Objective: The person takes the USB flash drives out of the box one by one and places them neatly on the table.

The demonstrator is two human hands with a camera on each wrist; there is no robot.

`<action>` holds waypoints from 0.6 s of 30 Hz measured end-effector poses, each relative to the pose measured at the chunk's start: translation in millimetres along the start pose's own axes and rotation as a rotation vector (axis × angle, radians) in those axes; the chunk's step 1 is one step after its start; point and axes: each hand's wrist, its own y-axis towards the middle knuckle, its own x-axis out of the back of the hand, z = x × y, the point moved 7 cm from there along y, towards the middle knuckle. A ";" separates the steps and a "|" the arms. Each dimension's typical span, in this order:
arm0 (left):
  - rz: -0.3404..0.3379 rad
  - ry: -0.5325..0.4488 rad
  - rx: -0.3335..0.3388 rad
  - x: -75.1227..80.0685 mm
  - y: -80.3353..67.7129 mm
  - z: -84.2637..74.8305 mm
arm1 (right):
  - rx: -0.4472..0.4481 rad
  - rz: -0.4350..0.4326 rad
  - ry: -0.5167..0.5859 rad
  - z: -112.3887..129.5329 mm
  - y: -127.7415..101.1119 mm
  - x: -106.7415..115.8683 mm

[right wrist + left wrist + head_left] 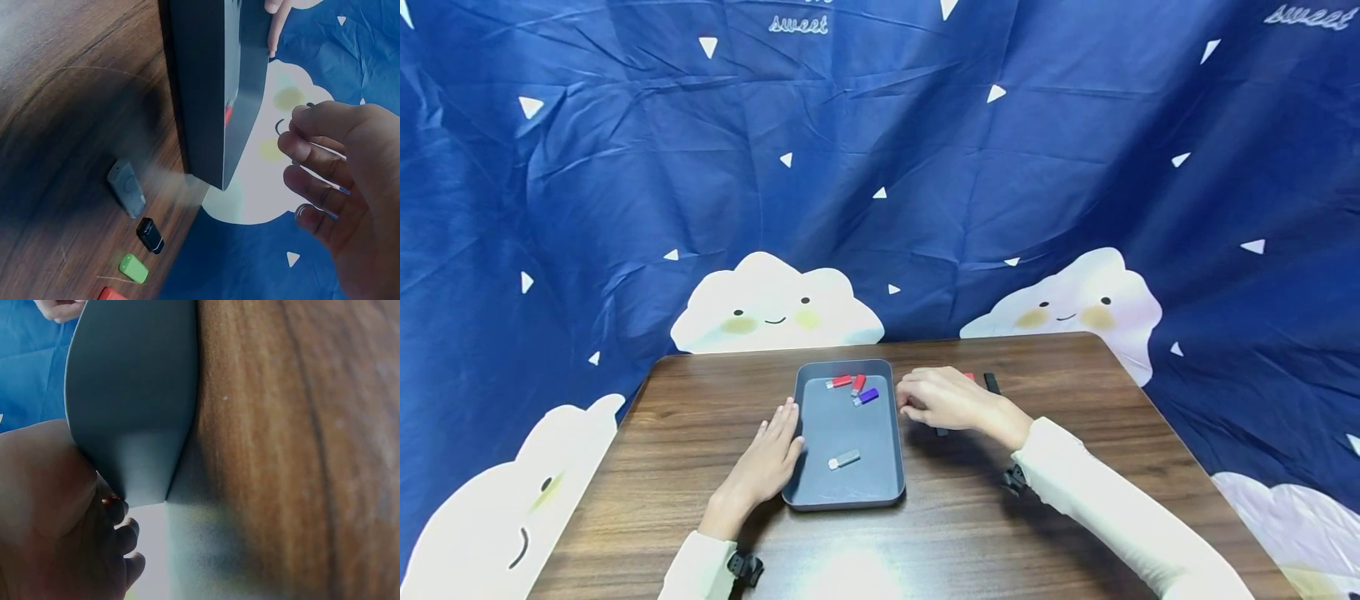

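Left hand flat on the wooden bench, fingers straight and pressed against the left wall of the grey tray — holding nothing. Right hand just right of the tray near the bench's far edge, fingers loosely curled, knuckles up; nothing plainly gripped, though cannot tell what lies beneath the palm. Inside the tray: two red USB sticks and a purple USB stick at the far end, a grey USB stick nearer the front. Beside the right hand on the bench — a grey stick, a black stick, a green stick, lined up toward the far edge.
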 end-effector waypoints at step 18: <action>-0.007 0.011 -0.004 -6.1 3.3 11.4 | 0.132 0.043 -0.060 27.4 26.9 1.3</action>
